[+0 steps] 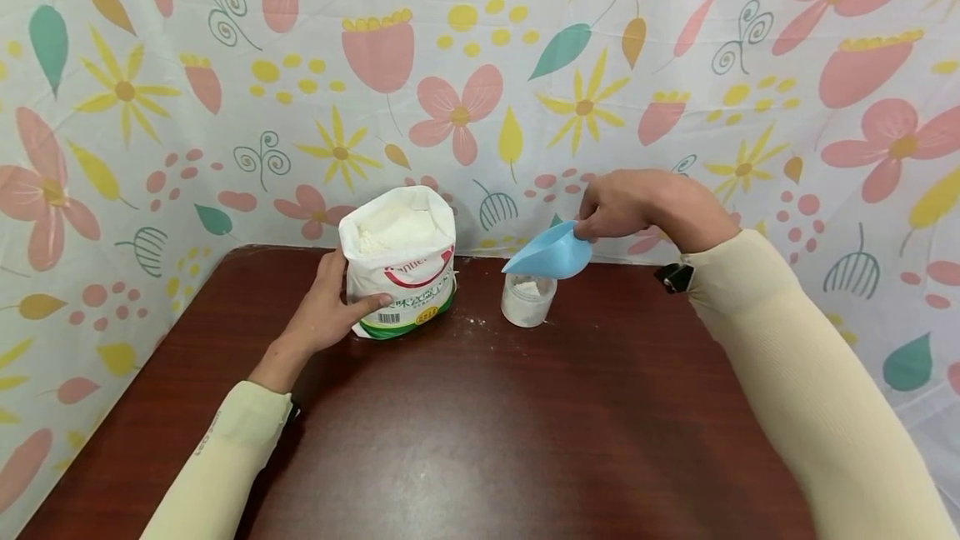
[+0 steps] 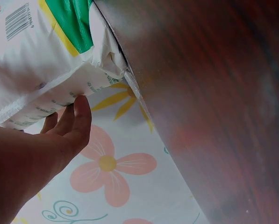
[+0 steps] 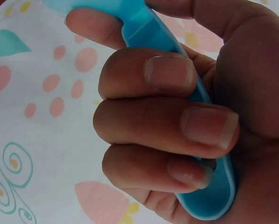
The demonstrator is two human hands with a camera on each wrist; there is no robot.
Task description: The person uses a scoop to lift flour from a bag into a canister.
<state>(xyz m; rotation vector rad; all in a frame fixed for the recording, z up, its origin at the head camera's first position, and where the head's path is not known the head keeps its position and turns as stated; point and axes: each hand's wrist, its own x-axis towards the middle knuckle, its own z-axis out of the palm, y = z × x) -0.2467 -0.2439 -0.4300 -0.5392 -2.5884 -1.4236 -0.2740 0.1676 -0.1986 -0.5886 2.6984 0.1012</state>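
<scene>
My left hand (image 1: 326, 307) holds the side of a white flour bag (image 1: 401, 273), its thumb across the front and fingers along the side. White powder shows in the bag's open top. In the left wrist view, my fingertips rest against the bag's printed side near its lower edge. My right hand (image 1: 618, 202) grips a light blue scoop (image 1: 551, 252), fingers curled round its handle (image 3: 216, 186) in the right wrist view. The scoop tilts down to the left over a clear round jar (image 1: 527, 307), its tip at the rim. White powder lies inside the jar.
A dark reddish-brown table (image 1: 480, 432) carries the bag and jar, with a little spilled white powder (image 1: 476, 322) between them. Behind stands a white curtain (image 1: 480, 40) printed with flowers and leaves, close to the table's back edge.
</scene>
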